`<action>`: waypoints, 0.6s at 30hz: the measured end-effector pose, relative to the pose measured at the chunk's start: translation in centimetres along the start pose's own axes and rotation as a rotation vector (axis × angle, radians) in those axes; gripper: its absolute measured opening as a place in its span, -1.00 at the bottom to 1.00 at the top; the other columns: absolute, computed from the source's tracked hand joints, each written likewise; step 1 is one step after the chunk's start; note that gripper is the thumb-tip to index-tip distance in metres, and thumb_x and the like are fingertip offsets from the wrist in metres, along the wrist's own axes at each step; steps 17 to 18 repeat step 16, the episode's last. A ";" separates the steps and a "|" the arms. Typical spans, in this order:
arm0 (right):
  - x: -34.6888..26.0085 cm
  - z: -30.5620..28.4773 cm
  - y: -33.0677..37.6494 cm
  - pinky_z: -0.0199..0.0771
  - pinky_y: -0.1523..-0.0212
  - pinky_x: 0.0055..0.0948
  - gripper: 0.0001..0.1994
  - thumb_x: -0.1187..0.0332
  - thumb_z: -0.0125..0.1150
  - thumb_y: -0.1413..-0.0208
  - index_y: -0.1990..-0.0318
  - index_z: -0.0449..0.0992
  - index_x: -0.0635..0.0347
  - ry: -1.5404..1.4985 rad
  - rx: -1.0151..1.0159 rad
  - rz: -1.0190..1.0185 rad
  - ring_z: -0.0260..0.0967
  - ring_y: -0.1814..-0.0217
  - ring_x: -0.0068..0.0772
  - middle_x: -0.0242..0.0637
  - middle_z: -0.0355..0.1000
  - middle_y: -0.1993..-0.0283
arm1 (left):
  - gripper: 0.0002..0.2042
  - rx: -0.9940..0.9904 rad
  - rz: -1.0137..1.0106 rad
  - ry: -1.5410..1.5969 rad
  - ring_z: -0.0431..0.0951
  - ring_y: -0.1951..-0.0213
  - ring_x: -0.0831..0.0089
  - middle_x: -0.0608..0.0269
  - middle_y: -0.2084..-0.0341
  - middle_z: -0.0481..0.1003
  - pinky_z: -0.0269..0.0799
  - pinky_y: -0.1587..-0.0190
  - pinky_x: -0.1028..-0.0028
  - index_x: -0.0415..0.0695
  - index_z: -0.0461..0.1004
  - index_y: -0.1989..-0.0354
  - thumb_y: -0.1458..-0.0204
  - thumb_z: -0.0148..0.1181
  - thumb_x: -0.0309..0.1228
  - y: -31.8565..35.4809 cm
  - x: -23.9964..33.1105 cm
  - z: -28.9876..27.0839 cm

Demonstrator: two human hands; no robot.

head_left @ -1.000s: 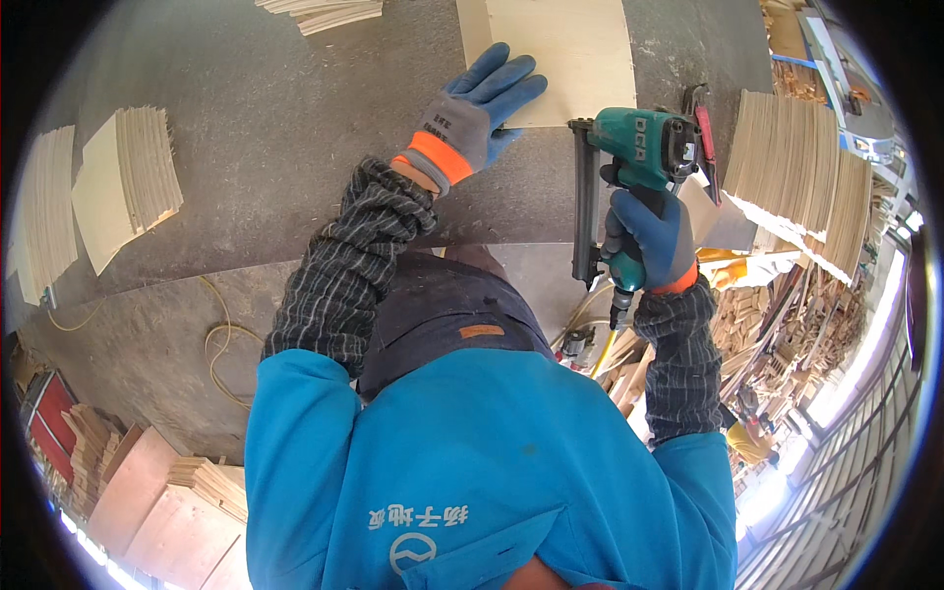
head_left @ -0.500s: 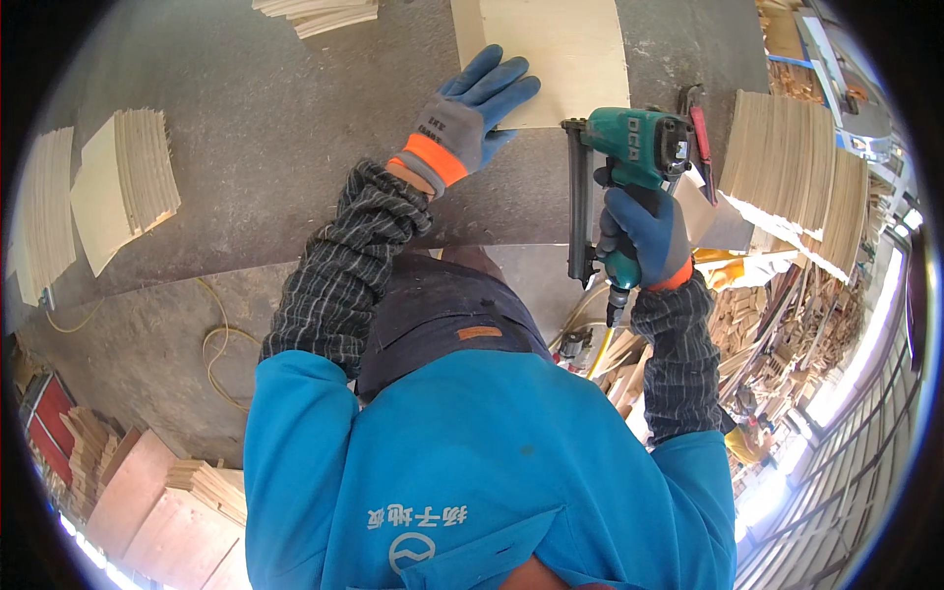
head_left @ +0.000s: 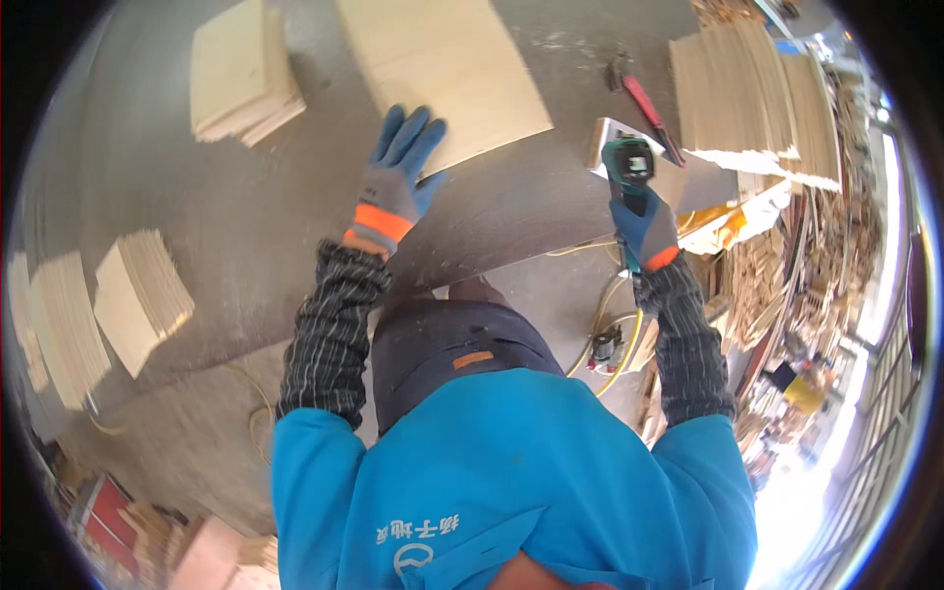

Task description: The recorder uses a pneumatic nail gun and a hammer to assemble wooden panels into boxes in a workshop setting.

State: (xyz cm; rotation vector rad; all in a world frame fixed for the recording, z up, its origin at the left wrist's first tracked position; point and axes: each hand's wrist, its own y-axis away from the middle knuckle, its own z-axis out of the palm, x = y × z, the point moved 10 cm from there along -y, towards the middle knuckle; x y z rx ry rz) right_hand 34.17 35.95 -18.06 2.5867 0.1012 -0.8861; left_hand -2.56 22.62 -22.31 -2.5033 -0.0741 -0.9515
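A pale thin plywood sheet (head_left: 457, 74) lies on the dark table. My left hand (head_left: 391, 182), in a grey and blue glove with an orange cuff, is at the sheet's near left corner. Its fingers are spread out flat, tips over the edge of the wood. Well to the right of the sheet, my right hand (head_left: 649, 228), gloved alike, is wrapped round the grip of a green and black pneumatic nail gun (head_left: 629, 162). The gun is seen end-on over the table's right side; its nose is hidden, and an air hose runs down from the grip.
Red-handled pincers (head_left: 649, 108) lie beyond the nail gun, beside a small white box (head_left: 604, 134). Stacked wood sheets stand at the right (head_left: 737, 93), the far left (head_left: 241, 69) and the left edge (head_left: 143, 300). A yellow hose (head_left: 624, 364) hangs below the table (head_left: 324, 128).
The nail gun has turned from side-on to end-on and moved away from the sheet, toward the white box. My left hand stays at the sheet's corner. The whole view has swung.
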 end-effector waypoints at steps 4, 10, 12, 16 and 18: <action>5.3 -3.2 -4.6 0.65 0.03 -0.18 -0.55 0.19 0.39 -0.16 -0.18 0.61 0.11 0.323 0.170 -0.046 0.70 0.12 -0.16 -0.11 0.71 0.16 | -0.30 -0.042 0.026 -0.050 0.27 -0.48 -0.20 0.11 -0.44 0.38 0.39 -0.45 0.02 0.02 0.50 -0.35 0.07 0.55 -0.47 -0.4 1.0 0.4; 7.6 -6.2 -11.7 0.62 -0.04 0.07 -0.52 0.23 0.22 -0.27 -0.34 0.45 0.03 0.572 0.234 -0.153 0.62 -0.04 0.22 0.13 0.65 0.11 | -0.30 -0.081 -0.049 -0.119 0.24 -0.50 -0.18 0.11 -0.45 0.37 0.37 -0.47 0.04 0.00 0.50 -0.35 0.07 0.55 -0.49 -0.9 1.1 0.3; 10.5 -5.5 -16.6 0.58 -0.06 0.14 -0.61 0.20 0.08 -0.39 -0.28 0.46 0.09 0.821 0.035 -0.018 0.58 -0.09 0.29 0.22 0.59 -0.03 | -0.29 -0.084 -0.063 -0.164 0.23 -0.51 -0.17 0.11 -0.45 0.37 0.36 -0.47 0.05 0.01 0.50 -0.36 0.07 0.55 -0.48 -0.9 1.4 0.1; 3.5 -5.0 -18.9 0.57 -0.12 0.01 -0.72 0.44 0.12 -0.30 -0.13 0.54 0.14 0.298 0.262 -1.046 0.59 -0.11 0.20 0.20 0.58 -0.01 | -0.28 -0.110 -0.110 -0.236 0.21 -0.53 -0.15 0.11 -0.47 0.35 0.32 -0.50 0.05 0.01 0.48 -0.37 0.07 0.56 -0.41 -0.3 1.4 -1.1; 3.5 -5.0 -18.9 0.57 -0.12 0.01 -0.72 0.44 0.12 -0.30 -0.13 0.54 0.14 0.298 0.262 -1.046 0.59 -0.11 0.20 0.20 0.58 -0.01 | -0.28 -0.110 -0.110 -0.236 0.21 -0.53 -0.15 0.11 -0.47 0.35 0.32 -0.50 0.05 0.01 0.48 -0.37 0.07 0.56 -0.41 -0.3 1.4 -1.1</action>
